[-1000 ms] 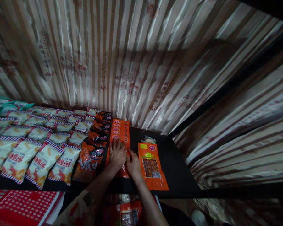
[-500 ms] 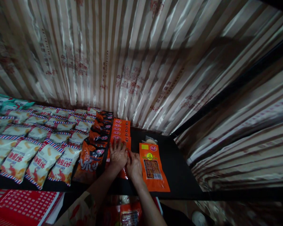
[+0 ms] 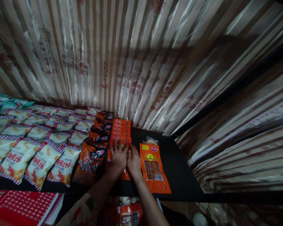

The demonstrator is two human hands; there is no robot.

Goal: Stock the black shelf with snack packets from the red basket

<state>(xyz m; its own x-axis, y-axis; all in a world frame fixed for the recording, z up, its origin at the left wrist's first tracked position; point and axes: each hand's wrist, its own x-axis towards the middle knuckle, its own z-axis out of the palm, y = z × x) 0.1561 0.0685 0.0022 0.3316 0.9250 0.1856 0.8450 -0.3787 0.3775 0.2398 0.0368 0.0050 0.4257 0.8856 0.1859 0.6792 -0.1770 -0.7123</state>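
My left hand (image 3: 118, 156) lies flat with fingers spread on the front orange snack packet (image 3: 125, 174) of an overlapping row on the black shelf. Beside it, my right hand (image 3: 133, 160) rests along that packet's right edge, its fingers straight and close together. Behind my fingertips, the other orange packets (image 3: 121, 129) show their pink logos. A single orange packet (image 3: 153, 168) with a yellow label and a clear window lies apart, to the right of my right hand. Left of my left hand stands a row of black-and-orange snack bags (image 3: 91, 161).
White snack bags (image 3: 39, 163) with striped edges fill the shelf's left, with green bags (image 3: 1, 100) beyond. A small clear packet (image 3: 152, 141) lies behind the single orange one. Striped curtain (image 3: 136, 62) hangs behind. Below are a red basket (image 3: 25, 205) and more orange packets (image 3: 129, 216).
My right hand has shifted slightly up along the packet's edge, and its fingers have straightened. My left hand stays flat on the front packet.
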